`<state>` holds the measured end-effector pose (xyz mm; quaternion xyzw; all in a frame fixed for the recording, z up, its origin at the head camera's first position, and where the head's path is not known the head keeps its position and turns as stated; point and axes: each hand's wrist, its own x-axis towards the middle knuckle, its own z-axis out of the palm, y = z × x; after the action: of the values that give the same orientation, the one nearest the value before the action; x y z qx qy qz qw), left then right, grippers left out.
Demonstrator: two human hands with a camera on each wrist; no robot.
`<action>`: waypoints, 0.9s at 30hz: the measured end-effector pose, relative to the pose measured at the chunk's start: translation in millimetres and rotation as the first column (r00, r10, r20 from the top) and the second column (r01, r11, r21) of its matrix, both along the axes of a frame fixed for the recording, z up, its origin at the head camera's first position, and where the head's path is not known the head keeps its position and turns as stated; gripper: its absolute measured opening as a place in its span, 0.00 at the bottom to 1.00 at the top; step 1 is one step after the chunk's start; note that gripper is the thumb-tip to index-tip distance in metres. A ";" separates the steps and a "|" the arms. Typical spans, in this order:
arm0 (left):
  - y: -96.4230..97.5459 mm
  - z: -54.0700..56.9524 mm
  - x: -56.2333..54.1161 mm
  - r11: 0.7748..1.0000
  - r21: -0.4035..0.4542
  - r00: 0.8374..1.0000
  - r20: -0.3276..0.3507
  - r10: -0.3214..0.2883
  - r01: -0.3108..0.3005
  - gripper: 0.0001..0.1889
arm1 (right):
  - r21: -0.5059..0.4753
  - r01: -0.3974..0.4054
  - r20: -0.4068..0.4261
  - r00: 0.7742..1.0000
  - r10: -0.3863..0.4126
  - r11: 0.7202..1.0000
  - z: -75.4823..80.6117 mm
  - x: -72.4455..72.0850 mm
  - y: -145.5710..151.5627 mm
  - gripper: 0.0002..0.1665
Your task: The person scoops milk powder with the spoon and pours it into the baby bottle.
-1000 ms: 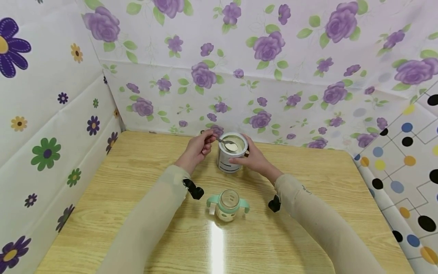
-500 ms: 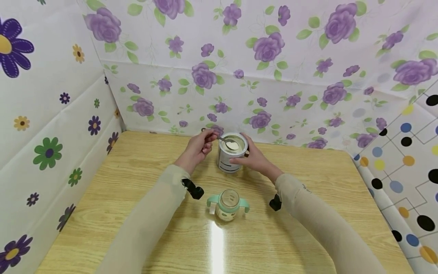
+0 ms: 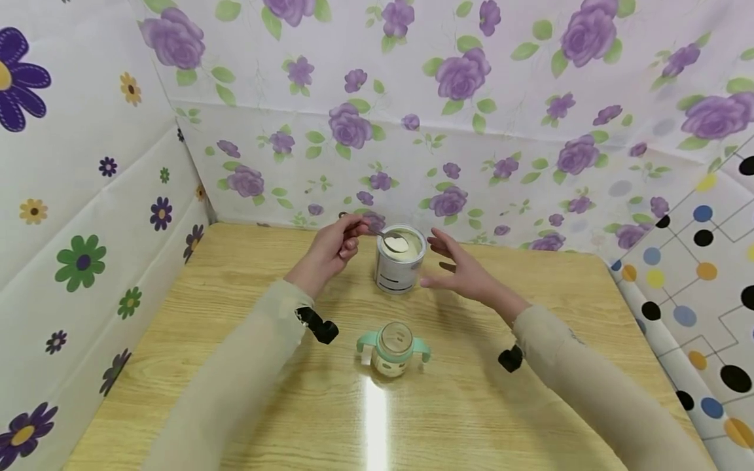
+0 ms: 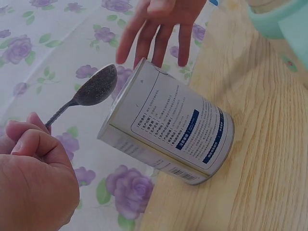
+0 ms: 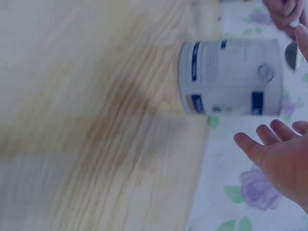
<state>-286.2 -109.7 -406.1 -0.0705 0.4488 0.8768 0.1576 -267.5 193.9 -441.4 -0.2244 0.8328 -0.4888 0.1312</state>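
My left hand pinches the handle of a metal spoon. White powder heaps in the spoon's bowl, which hovers over the mouth of an open can. Pale powder shows inside that can, which stands upright near the back edge of the table. To its right, my right hand is spread with fingers apart, holding nothing, and a gap shows between it and the can in the right wrist view. Nearer to me stands a baby bottle with mint-green handles and no cap on its mouth; its clear wall shows pale contents.
The wooden table runs up to a flowered cloth behind the can. Patterned cloth also hangs along the left and right sides. A bright light reflection lies on the tabletop in front of the bottle.
The right hand has let go of the can and moved off to the right, its fingers spreading. The left hand and spoon have shifted slightly left, the spoon lifting a little.
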 end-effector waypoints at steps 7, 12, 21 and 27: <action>-1.6 1.9 3.2 1.000 0.004 1.000 -0.008 -0.013 0.013 0.18 | 0.009 -0.084 -0.142 0.986 0.085 0.996 12.0 49.5 6.0 0.65; -2.6 3.6 5.1 1.000 0.025 1.000 0.006 -0.007 0.007 0.18 | -0.016 -0.188 -0.142 0.973 0.184 0.982 4.0 79.0 -2.3 0.65; -2.5 8.3 10.2 0.999 0.032 1.000 0.006 -0.023 0.023 0.17 | -0.067 -0.271 -0.093 0.960 0.265 0.960 -31.6 104.7 -27.4 0.62; -3.0 15.9 19.2 0.999 0.024 0.999 -0.009 -0.040 0.040 0.17 | -0.047 -0.231 -0.065 0.972 0.228 0.972 -49.0 110.6 -37.9 0.58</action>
<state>-267.0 -112.7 -390.2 -0.0556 0.4403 0.8791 0.1740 -156.8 155.9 -490.5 -0.3370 0.7912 -0.4859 0.1561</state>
